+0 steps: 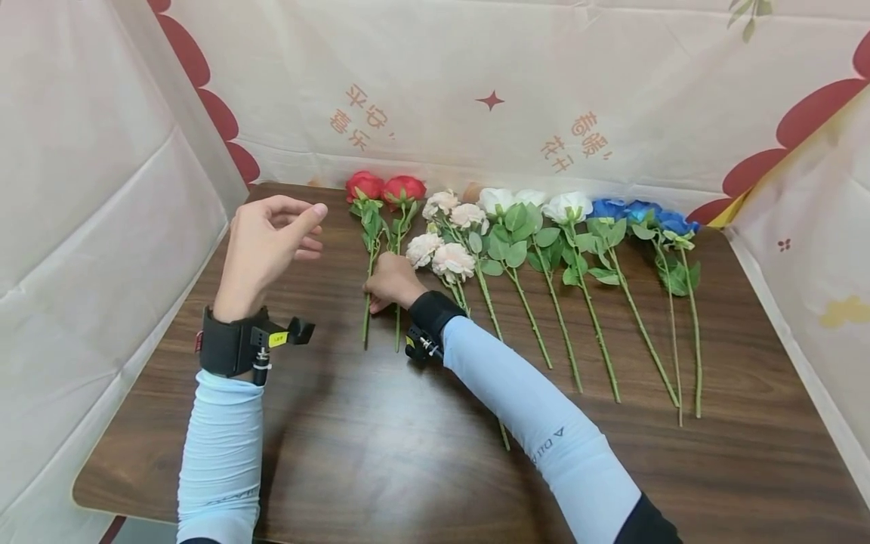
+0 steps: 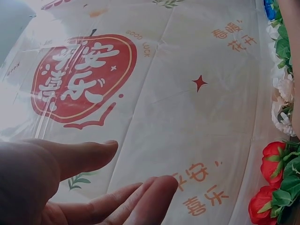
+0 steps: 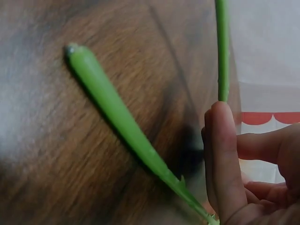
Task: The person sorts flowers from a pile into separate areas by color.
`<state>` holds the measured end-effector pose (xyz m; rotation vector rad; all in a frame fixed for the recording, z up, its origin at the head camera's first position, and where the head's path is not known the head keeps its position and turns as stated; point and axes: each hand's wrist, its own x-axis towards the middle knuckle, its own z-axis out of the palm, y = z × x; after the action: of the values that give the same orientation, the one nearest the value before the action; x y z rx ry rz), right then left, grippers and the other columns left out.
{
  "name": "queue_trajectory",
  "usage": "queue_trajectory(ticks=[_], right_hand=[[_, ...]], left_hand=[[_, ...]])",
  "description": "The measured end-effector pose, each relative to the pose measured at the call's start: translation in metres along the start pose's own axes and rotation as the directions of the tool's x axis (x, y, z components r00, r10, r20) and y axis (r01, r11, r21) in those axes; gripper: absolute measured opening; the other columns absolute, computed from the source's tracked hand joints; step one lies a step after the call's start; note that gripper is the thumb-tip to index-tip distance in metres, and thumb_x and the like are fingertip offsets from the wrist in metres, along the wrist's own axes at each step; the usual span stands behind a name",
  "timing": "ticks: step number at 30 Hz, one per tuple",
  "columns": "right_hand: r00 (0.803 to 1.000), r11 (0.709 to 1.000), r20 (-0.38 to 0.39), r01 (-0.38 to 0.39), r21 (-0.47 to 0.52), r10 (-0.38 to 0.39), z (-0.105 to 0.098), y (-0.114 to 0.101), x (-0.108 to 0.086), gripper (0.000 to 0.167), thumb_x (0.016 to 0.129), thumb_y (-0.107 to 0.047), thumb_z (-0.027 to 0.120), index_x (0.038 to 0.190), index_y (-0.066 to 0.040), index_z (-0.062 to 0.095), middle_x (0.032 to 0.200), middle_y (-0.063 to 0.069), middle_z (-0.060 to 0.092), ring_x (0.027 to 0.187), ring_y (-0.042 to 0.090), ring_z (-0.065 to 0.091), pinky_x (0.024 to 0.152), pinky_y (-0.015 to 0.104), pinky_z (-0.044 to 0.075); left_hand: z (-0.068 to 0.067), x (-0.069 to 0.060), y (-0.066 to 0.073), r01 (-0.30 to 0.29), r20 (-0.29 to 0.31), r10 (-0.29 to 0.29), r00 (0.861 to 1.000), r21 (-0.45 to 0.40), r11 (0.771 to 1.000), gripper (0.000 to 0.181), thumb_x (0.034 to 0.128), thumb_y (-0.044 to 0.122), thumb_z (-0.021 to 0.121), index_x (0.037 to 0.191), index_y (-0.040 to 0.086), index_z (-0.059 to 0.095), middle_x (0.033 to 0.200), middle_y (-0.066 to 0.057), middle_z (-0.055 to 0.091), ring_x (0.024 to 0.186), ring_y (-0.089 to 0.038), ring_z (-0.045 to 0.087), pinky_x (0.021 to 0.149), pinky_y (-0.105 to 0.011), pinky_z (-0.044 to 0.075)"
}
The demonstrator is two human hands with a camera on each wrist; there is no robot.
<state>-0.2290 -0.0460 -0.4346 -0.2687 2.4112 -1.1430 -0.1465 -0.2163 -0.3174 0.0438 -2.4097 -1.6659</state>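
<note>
Two red roses lie at the left end of a row of artificial flowers. My right hand [image 1: 394, 281] is low over their stems and pinches the stem of the leftmost red rose [image 1: 365, 187]. In the right wrist view that green stem [image 3: 223, 51] rises from between the fingers, while another stem [image 3: 119, 115] lies on the wood beside them. The second red rose [image 1: 404, 189] has its stem partly behind the right hand. Left of the roses, my left hand [image 1: 261, 242] is raised above the table, fingers loosely bent and holding nothing.
To the right on the brown table [image 1: 353, 453] lie pale pink carnations [image 1: 454, 261], white roses [image 1: 567, 205] and blue roses [image 1: 642, 211], stems toward me. A printed cloth [image 1: 435, 91] hangs behind and at both sides.
</note>
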Motion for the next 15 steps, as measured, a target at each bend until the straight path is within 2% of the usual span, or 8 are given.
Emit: queue_trajectory(ticks=[3,7,11,15], right_hand=[[1.000,0.995,-0.029,0.003,-0.095,-0.006,0.002,0.000,0.003,0.028,0.092,-0.006,0.068,0.065,-0.003,0.067,0.050,0.003,0.065,0.043,0.012,0.067,0.054,0.026,0.060],[0.998,0.987,-0.051,0.033,-0.154,-0.042,0.003,-0.003,0.003,0.029,0.092,-0.008,0.069,0.064,-0.004,0.069,0.049,0.003,0.065,0.044,0.013,0.069,0.055,0.022,0.059],[0.996,0.986,-0.038,0.076,-0.151,-0.083,0.002,-0.005,-0.002,0.030,0.092,-0.004,0.065,0.062,-0.003,0.068,0.050,0.004,0.066,0.047,0.014,0.071,0.056,0.024,0.060],[0.989,0.988,0.022,0.146,-0.049,-0.145,-0.001,-0.001,-0.012,0.024,0.095,-0.002,0.060,0.074,0.001,0.069,0.059,0.009,0.071,0.050,0.016,0.072,0.057,0.031,0.063]], left_hand=[[0.001,0.000,0.000,0.003,0.000,-0.003,1.000,-0.006,1.000,0.045,0.0934,0.044,0.076,0.115,0.005,0.072,0.083,0.003,0.075,0.069,-0.012,0.077,0.070,-0.031,0.065],[0.000,0.001,-0.001,-0.003,-0.001,0.003,1.000,0.005,1.000,0.045,0.0933,0.044,0.076,0.115,0.005,0.073,0.083,0.003,0.075,0.070,-0.015,0.078,0.069,-0.030,0.064],[-0.003,0.002,-0.002,-0.012,-0.004,0.012,1.000,0.041,0.999,0.045,0.0937,0.045,0.075,0.116,0.006,0.073,0.084,0.005,0.075,0.070,-0.012,0.077,0.068,-0.028,0.064],[-0.005,0.001,-0.004,-0.003,0.000,0.003,1.000,0.072,0.997,0.045,0.0941,0.046,0.074,0.115,0.007,0.073,0.083,0.007,0.075,0.069,-0.009,0.076,0.067,-0.027,0.064]])
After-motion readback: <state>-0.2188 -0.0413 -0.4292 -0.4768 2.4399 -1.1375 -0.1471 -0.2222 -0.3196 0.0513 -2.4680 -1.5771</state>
